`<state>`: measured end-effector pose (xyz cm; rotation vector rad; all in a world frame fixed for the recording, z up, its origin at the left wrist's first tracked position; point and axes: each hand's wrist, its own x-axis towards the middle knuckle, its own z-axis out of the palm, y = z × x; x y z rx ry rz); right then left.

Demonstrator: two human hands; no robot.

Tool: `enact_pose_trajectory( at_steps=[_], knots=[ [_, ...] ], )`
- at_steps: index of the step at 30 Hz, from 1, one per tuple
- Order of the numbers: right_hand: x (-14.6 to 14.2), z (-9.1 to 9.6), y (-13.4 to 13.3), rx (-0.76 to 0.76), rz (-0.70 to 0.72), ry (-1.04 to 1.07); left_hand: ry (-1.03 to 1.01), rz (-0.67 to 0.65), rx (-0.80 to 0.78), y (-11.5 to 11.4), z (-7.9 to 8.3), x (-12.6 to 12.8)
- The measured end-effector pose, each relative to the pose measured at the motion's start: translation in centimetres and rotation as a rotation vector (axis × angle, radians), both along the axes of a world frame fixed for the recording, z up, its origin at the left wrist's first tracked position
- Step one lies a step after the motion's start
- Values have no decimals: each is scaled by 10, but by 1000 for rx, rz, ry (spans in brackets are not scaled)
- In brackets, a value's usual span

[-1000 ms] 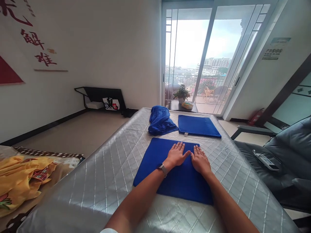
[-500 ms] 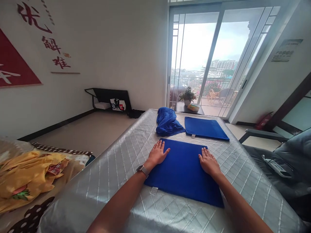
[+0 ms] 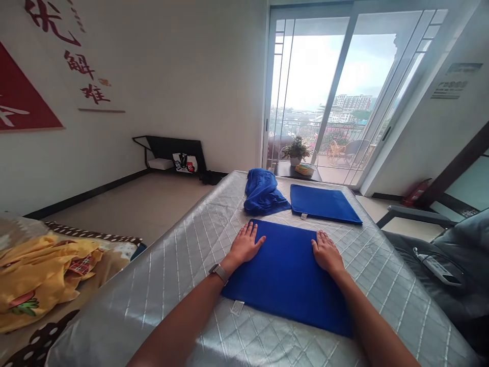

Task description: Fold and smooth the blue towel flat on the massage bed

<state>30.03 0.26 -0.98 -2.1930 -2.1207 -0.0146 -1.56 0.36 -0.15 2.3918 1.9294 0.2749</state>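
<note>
A flat blue cloth rectangle (image 3: pixel 286 270), with a white tag (image 3: pixel 237 308) at its near left edge, lies on the quilted silver cover (image 3: pixel 183 265). My left hand (image 3: pixel 246 243) rests flat on its left side near the far corner, fingers stretched out. Across from it, my right hand (image 3: pixel 327 250) presses flat along the right edge, also with straight fingers. Just beyond lies a second flat blue cloth (image 3: pixel 324 203) with a tag of its own. To its left, a crumpled blue cloth (image 3: pixel 263 192) sits in a loose heap.
Yellow printed fabric (image 3: pixel 46 275) lies in a heap at the left. On the right is a dark armchair (image 3: pixel 466 244) with a white power strip (image 3: pixel 437 267) on it. A plant (image 3: pixel 296 149) stands on a small table before the glass door (image 3: pixel 305 92).
Both hands stay flat on the near blue cloth, hardly moved. The camera view has shifted slightly, and the cloth's near edge appears a little lower.
</note>
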Motion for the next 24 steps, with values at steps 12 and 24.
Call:
enact_pose_trajectory(
  at_steps=[12, 24],
  knots=[
    [-5, 5, -5, 17, -6, 17, -25, -204, 26, 13, 22, 100],
    [-1, 4, -4, 11, 19, -26, -128, -275, 25, 14, 6, 142]
  ],
)
